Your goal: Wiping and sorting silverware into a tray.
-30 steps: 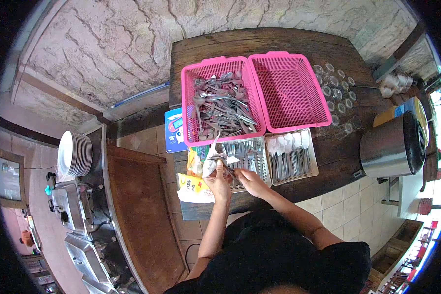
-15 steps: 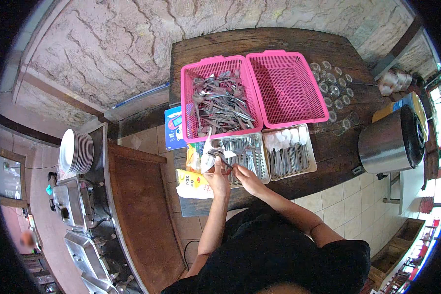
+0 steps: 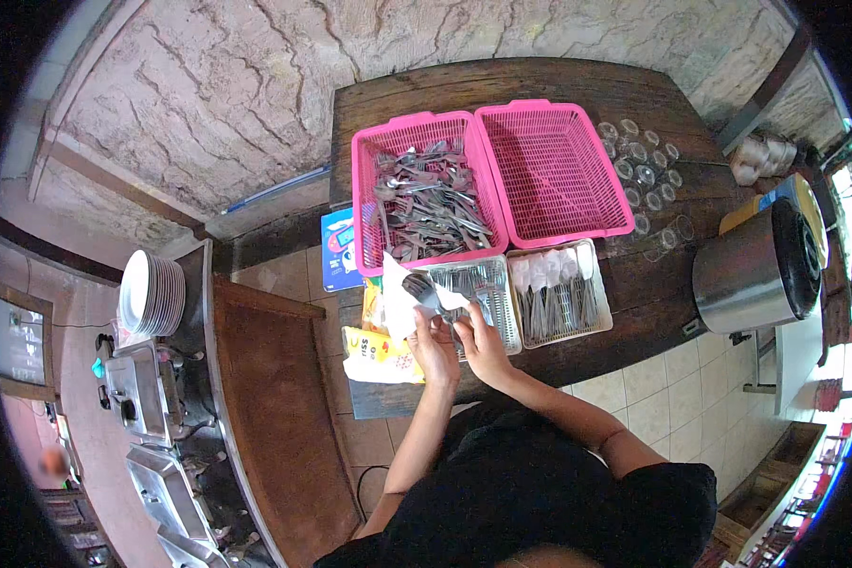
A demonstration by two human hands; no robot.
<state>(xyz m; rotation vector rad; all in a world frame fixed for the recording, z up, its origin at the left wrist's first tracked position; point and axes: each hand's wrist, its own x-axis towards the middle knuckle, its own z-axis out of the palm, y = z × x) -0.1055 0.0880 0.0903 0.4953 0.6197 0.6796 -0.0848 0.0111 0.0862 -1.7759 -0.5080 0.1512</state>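
A white paper napkin (image 3: 399,305) lies spread in my left hand (image 3: 434,352), whose fingers are closed on its lower part. On the napkin rests a metal fork (image 3: 420,287), its head pointing away from me; whether a second utensil lies under it, I cannot tell. My right hand (image 3: 485,348) is closed at the handle end, close to the napkin's right edge, and its fingertips partly hide the handle. Just beyond both hands stands a clear plastic tray (image 3: 507,333) of forks. Right of it, a cream basket (image 3: 560,336) holds several utensils with white-wrapped ends.
Behind stands a pink basket (image 3: 358,189) heaped with loose cutlery, beside a second pink basket (image 3: 549,170) showing its mesh floor. Several glasses (image 3: 645,174) and a steel dispenser (image 3: 743,275) are at right. A yellow-white tissue pack (image 3: 379,358) lies left of my hands.
The napkin has opened out wider under the fork. My left hand has shifted slightly right and nearer to me, and the fork's head now shows more plainly.
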